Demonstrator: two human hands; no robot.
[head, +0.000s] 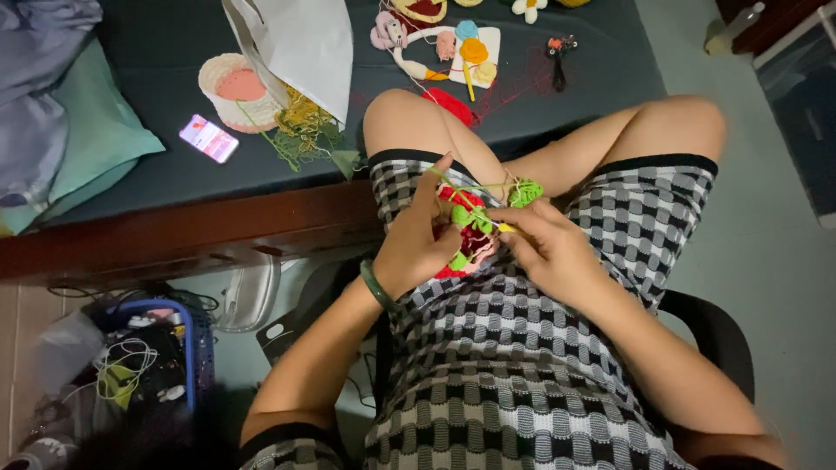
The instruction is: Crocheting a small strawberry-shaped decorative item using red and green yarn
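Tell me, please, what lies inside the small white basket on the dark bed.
Inside the white basket a flat pink filling shows, likely yarn or crochet. A sheet of white paper covers its right rim, with tangled green yarn beside it. Anything below the pink is hidden.

Dim indoor light — soft focus, darker lower-left corner.

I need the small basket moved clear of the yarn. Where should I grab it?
Grip the cream crochet basket by its left rim, coming from above-left: it sits upright and open-topped, while the white paper bag and tangled yarn crowd its right side.
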